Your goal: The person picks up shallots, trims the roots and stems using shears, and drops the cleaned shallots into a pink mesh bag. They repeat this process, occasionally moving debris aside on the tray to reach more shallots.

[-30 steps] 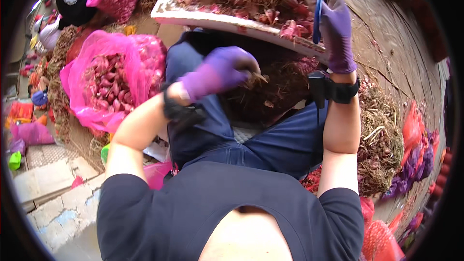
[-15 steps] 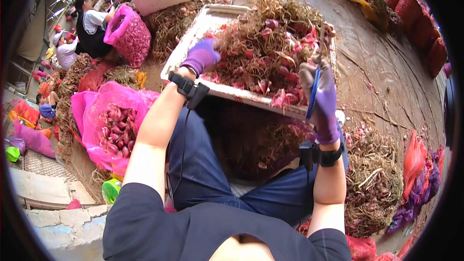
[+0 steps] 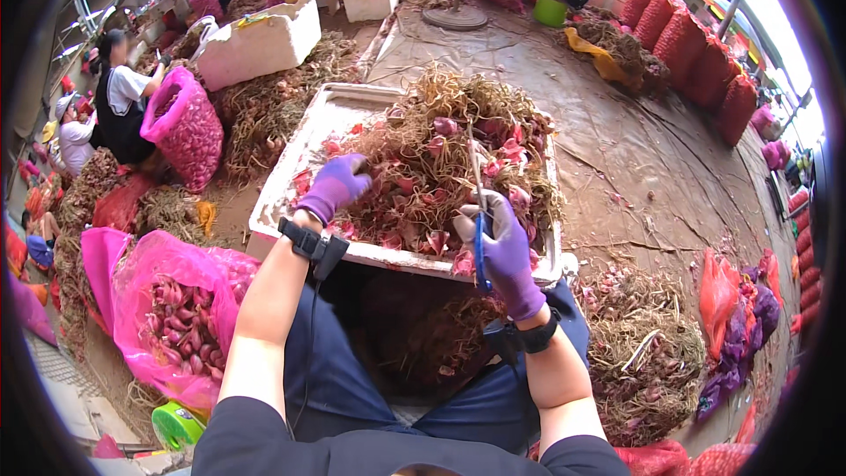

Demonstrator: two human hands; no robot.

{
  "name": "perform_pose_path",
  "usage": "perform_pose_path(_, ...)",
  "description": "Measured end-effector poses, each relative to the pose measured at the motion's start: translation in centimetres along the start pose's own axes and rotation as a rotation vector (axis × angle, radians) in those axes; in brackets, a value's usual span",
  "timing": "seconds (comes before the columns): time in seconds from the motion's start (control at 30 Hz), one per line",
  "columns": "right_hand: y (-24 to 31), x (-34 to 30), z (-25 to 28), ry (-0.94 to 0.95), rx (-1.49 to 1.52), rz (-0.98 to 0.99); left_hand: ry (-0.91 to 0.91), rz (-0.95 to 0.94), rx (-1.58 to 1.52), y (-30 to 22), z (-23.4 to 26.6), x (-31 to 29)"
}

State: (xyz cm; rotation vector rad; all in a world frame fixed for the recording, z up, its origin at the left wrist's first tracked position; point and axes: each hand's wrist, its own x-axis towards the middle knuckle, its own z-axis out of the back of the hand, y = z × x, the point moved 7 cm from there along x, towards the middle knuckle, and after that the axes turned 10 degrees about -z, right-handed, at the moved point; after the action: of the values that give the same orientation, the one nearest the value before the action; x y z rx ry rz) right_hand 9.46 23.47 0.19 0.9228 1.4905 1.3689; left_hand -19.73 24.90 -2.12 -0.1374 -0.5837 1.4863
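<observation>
My left hand (image 3: 337, 185), in a purple glove, is at the left side of a white foam tray (image 3: 291, 137), beside the heap. Its fingers are curled together, and whatever they may hold is hidden. My right hand (image 3: 507, 251), gloved in purple with greyish fingers, grips a pair of scissors (image 3: 479, 247) by the blue handles. Their metal blades point away from me over the heap. In the tray lies a pile of shallots (image 3: 448, 126) with dry, tangled roots and stalks (image 3: 454, 92), mixed with loose pink skins.
Left of my legs stands an open pink bag (image 3: 181, 322) of trimmed shallots. A pile of dried stalks (image 3: 643, 353) lies on the right. A co-worker (image 3: 123, 97) sits at the far left near a full pink sack (image 3: 183, 128). Filled red sacks (image 3: 683, 44) line the far right.
The view has tilted up and shifted, showing more of the background. Both hands remain at the tray; the left one's fingers now look curled where they were blurred. The right still holds the scissors.
</observation>
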Motion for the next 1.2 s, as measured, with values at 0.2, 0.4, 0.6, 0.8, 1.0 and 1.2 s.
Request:
perform_pose_path(0.2, -0.6, 0.9, -1.7, 0.050, -0.163, -0.055, 0.016, -0.206, 0.104, -3.9, -2.2, -0.6)
perform_pose_path(0.4, 0.3, 1.7, -3.4, 0.027, -0.062, 0.053, -0.544, 0.012, -0.037, 1.2, 1.2, -2.8)
perform_pose_path(0.6, 1.6, 0.7, -3.1, 0.053, 0.091, -0.042, -0.277, 0.107, -0.154, 1.6, 1.9, -3.2)
perform_pose_path(0.8, 0.7, 0.8, -3.6, 0.053, 0.051, -0.048, -0.057, -0.159, 0.068, -3.5, -1.0, -2.2)
perform_pose_path(1.0, 0.4, 0.2, -4.0, 0.093, 0.012, -0.045, 0.083, 0.019, 0.264, -0.8, -1.6, -2.2)
perform_pose_path(1.2, 0.6, 0.0, -3.3, 0.080, -0.055, -0.072, -0.328, -0.041, -1.112, -1.8, 2.0, -2.8)
